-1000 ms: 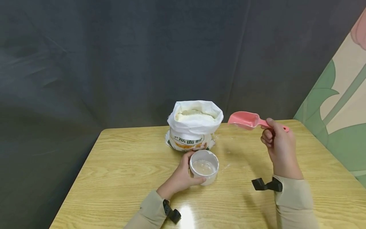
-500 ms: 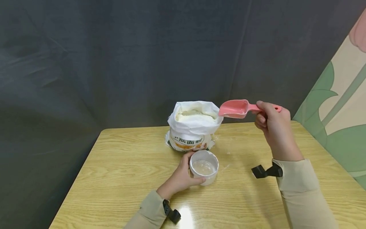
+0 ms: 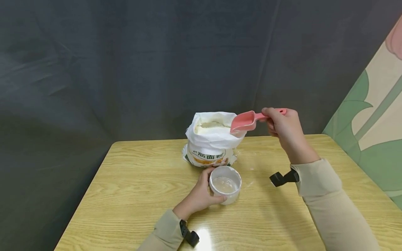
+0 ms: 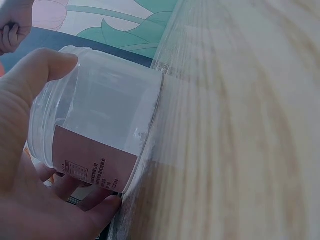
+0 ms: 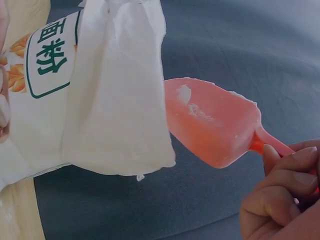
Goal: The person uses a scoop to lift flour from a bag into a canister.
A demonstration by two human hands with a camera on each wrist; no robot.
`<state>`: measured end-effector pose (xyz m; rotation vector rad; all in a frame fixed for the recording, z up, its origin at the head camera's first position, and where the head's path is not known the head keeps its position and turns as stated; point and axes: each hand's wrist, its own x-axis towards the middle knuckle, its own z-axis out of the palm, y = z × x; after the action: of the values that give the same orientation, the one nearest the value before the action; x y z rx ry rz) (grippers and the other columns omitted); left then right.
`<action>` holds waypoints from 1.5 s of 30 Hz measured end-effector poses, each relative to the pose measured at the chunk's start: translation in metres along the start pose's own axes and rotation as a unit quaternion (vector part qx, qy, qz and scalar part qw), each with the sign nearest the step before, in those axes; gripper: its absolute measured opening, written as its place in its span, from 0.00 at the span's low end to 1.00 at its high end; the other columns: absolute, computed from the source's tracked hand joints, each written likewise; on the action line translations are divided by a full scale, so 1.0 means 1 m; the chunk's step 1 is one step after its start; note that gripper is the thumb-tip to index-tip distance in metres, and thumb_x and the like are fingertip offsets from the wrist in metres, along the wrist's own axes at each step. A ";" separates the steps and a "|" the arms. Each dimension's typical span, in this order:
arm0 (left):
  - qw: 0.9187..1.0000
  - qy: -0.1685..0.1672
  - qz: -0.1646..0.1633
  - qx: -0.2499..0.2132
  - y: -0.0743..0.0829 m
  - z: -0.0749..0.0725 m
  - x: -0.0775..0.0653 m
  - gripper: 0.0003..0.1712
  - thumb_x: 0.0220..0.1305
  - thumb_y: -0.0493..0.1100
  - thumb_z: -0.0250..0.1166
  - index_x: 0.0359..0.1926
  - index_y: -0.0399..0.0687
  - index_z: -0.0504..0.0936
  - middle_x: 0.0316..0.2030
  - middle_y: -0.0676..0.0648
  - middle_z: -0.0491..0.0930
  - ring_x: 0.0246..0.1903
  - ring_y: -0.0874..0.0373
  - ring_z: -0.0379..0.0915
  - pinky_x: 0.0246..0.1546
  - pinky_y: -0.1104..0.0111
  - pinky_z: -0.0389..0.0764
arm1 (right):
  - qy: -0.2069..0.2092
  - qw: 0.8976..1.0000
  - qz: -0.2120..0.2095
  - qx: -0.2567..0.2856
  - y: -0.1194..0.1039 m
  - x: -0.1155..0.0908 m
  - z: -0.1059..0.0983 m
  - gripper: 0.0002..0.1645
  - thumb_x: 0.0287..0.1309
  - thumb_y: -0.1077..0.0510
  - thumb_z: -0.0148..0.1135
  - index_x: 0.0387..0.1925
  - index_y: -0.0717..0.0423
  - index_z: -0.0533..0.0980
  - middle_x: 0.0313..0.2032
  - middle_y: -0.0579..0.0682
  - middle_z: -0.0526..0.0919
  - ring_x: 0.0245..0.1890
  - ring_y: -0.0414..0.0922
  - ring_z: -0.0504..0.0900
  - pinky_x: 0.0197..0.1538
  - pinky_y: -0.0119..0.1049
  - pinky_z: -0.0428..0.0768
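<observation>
A pink scoop [image 3: 244, 122] is held by its handle in my right hand [image 3: 284, 130], with its tip over the right rim of an open white flour bag [image 3: 216, 141]. In the right wrist view, white powder clings to the scoop [image 5: 215, 120], whose front edge is hidden by the bag. Pale flour [image 3: 213, 129] shows inside the bag. My left hand [image 3: 201, 195] grips a clear plastic jar [image 3: 230, 198] standing on the table in front of the bag. In the left wrist view, thumb and fingers are around the jar [image 4: 110, 100], which bears a pinkish label [image 4: 92, 160].
The wooden table [image 3: 141, 181] carries a few white smudges right of the jar. A dark curtain [image 3: 157, 69] hangs behind it, and a wall with painted leaves [image 3: 377, 146] stands at the right.
My right hand has raised the scoop and brought it leftward, from beside the bag to above its right rim, with the scoop's tip now dipping. My left hand and the jar have stayed put.
</observation>
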<state>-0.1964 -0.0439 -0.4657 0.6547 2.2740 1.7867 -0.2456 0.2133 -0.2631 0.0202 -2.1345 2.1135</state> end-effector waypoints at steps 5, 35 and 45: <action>1.000 0.002 0.011 0.001 0.000 0.002 0.001 0.59 0.47 0.39 0.81 0.73 0.41 0.53 0.67 0.38 0.60 0.69 0.46 0.59 0.71 0.53 0.59 | -0.014 0.998 0.012 -0.062 0.000 0.006 0.008 0.22 0.69 0.51 0.61 0.19 0.54 0.83 0.10 0.44 0.66 0.10 0.41 0.58 0.17 0.39 0.53; 1.000 0.009 0.007 -0.011 0.004 0.007 0.003 0.58 0.47 0.36 0.81 0.73 0.41 0.53 0.67 0.39 0.60 0.69 0.46 0.60 0.71 0.53 0.57 | -0.069 0.989 0.028 -0.125 -0.003 0.015 0.075 0.25 0.65 0.56 0.60 0.10 0.52 0.73 0.08 0.41 0.61 0.10 0.37 0.54 0.17 0.32 0.54; 1.000 0.008 0.004 0.003 0.004 0.008 0.002 0.59 0.47 0.40 0.81 0.74 0.43 0.54 0.67 0.42 0.59 0.69 0.47 0.59 0.71 0.54 0.58 | -0.063 0.994 0.054 -0.067 -0.002 0.016 0.070 0.24 0.68 0.54 0.59 0.14 0.52 0.75 0.10 0.41 0.60 0.10 0.36 0.54 0.16 0.30 0.54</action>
<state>-0.1942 -0.0348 -0.4636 0.6556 2.2915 1.7947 -0.2671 0.1448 -0.2601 0.0259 -2.3973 2.0713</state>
